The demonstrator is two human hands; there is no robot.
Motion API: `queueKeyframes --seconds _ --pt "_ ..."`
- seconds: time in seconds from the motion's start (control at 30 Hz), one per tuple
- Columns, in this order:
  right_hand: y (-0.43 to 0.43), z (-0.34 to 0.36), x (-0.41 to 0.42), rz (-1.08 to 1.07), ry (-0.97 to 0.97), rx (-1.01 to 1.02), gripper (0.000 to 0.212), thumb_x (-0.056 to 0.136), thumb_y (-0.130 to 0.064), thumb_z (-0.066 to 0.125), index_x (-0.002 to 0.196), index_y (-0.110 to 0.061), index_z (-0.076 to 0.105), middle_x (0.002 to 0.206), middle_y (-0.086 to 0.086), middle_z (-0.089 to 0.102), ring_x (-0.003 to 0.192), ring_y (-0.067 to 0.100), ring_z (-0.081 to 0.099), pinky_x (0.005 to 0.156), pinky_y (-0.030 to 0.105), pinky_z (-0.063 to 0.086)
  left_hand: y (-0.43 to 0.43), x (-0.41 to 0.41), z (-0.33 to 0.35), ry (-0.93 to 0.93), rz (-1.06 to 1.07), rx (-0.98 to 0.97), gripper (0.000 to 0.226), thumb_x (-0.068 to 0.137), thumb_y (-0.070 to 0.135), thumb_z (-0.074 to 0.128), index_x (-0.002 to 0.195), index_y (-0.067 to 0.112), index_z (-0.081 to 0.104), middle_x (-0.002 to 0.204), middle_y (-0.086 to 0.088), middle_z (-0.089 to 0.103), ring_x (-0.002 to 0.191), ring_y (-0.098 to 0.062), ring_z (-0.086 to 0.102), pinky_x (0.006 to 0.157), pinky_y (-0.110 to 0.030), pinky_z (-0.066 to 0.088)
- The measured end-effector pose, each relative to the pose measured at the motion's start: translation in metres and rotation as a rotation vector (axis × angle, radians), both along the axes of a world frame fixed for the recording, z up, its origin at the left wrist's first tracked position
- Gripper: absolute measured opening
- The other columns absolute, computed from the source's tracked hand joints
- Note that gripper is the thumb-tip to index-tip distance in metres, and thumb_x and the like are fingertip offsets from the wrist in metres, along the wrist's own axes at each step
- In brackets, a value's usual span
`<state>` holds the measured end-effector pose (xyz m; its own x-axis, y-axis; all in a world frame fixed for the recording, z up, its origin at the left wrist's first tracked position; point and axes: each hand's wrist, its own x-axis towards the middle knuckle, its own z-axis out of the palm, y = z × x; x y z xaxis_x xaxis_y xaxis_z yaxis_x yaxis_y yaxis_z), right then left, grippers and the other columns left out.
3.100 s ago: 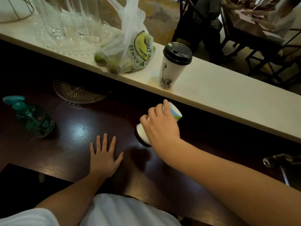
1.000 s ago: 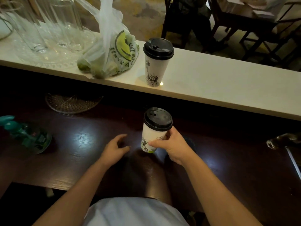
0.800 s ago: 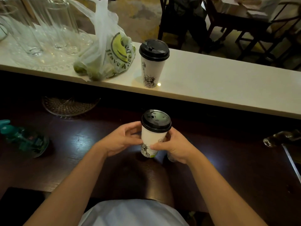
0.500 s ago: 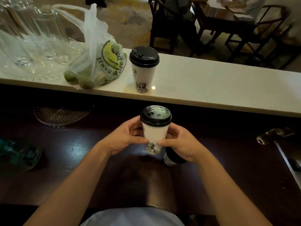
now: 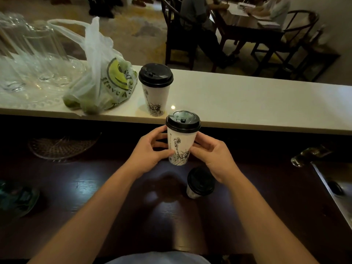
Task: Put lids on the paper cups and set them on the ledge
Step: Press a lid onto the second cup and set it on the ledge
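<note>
A white paper cup (image 5: 181, 144) with a black lid and a statue drawing hangs upright above the dark counter, just below the ledge's front edge. My left hand (image 5: 150, 152) grips its left side and my right hand (image 5: 213, 157) grips its right side. A second lidded cup (image 5: 156, 88) stands on the white ledge (image 5: 247, 103), next to the plastic bag. A third, smaller lidded cup (image 5: 200, 182) stands on the dark counter (image 5: 118, 197) under my right wrist.
A plastic bag (image 5: 102, 80) with green fruit and several glasses (image 5: 34, 60) on a clear tray fill the ledge's left part. A woven coaster (image 5: 62, 145) and a teal bottle (image 5: 17, 199) lie on the counter's left. People sit at a table beyond the ledge.
My left hand joined my right on the cup, and both hands lifted it off the counter towards the ledge. The small cup behind my right hand came into sight.
</note>
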<state>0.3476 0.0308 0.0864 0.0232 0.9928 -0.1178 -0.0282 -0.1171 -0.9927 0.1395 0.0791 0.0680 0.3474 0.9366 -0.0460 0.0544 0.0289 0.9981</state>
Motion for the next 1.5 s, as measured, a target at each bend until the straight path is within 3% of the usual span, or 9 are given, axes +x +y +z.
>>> queueKeyframes --seconds 0.17,0.33,0.4,0.57,0.73,1.03,1.37,1.5 --pt "0.007 0.019 0.006 -0.031 -0.037 0.059 0.063 0.085 0.013 0.069 0.143 -0.008 0.055 0.132 0.005 0.069 0.123 0.015 0.065 0.102 0.03 0.054 0.006 0.017 0.016 0.027 0.018 0.093 0.078 0.079 -0.003 0.079 0.146 0.022 0.048 0.13 0.002 0.065 0.112 -0.017 0.067 0.092 -0.033 0.058" --pt "0.019 0.04 0.013 -0.072 -0.1 0.11 0.057 0.088 0.01 0.067 0.14 -0.011 0.057 0.127 -0.001 0.07 0.118 0.007 0.066 0.101 0.026 0.054 0.019 0.039 0.036 0.072 0.056 0.201 0.077 0.081 0.002 0.079 0.131 0.051 0.047 0.121 0.023 0.063 0.112 -0.003 0.066 0.087 -0.028 0.058" --pt "0.025 0.045 0.017 -0.085 -0.129 0.123 0.052 0.09 0.007 0.066 0.136 -0.017 0.059 0.124 -0.006 0.071 0.116 0.003 0.067 0.099 0.025 0.055 0.025 0.047 0.042 0.08 0.06 0.225 0.076 0.083 0.003 0.078 0.136 0.047 0.045 0.122 0.028 0.061 0.111 -0.002 0.066 0.089 -0.028 0.059" --pt "0.042 0.049 0.027 -0.144 -0.236 0.161 0.05 0.092 -0.005 0.068 0.136 -0.027 0.06 0.124 -0.011 0.07 0.119 0.003 0.064 0.099 0.029 0.055 0.047 0.063 0.045 0.151 0.041 0.296 0.073 0.088 0.003 0.071 0.151 0.028 0.042 0.143 0.012 0.057 0.125 -0.008 0.06 0.102 -0.034 0.054" --pt "0.059 0.044 0.029 -0.198 -0.25 0.174 0.048 0.095 -0.004 0.064 0.139 -0.023 0.06 0.115 -0.021 0.069 0.106 -0.012 0.064 0.084 0.014 0.054 0.06 0.075 0.042 0.166 0.089 0.269 0.068 0.094 0.002 0.064 0.152 0.027 0.04 0.145 0.01 0.057 0.131 -0.008 0.054 0.105 -0.038 0.053" --pt "0.083 0.036 0.03 -0.244 -0.296 0.142 0.051 0.093 -0.009 0.068 0.14 -0.027 0.059 0.124 -0.015 0.067 0.12 0.003 0.062 0.105 0.037 0.053 0.078 0.086 0.033 0.148 0.14 0.227 0.067 0.094 -0.002 0.061 0.153 0.023 0.039 0.144 0.005 0.058 0.134 -0.009 0.052 0.11 -0.034 0.047" --pt "0.094 0.028 0.032 -0.291 -0.267 0.105 0.051 0.092 -0.006 0.069 0.139 -0.024 0.06 0.113 -0.022 0.067 0.112 -0.003 0.064 0.105 0.035 0.053 0.09 0.091 0.03 0.168 0.081 0.226 0.068 0.094 -0.004 0.058 0.154 0.018 0.036 0.145 0.002 0.057 0.133 -0.008 0.052 0.114 -0.033 0.043" --pt "0.095 0.026 0.031 -0.297 -0.269 0.109 0.051 0.092 -0.008 0.07 0.139 -0.025 0.06 0.116 -0.02 0.067 0.117 0.0 0.064 0.105 0.037 0.053 0.091 0.093 0.029 0.174 0.085 0.223 0.067 0.094 -0.003 0.058 0.154 0.018 0.036 0.138 0.011 0.056 0.13 -0.005 0.051 0.113 -0.029 0.043"
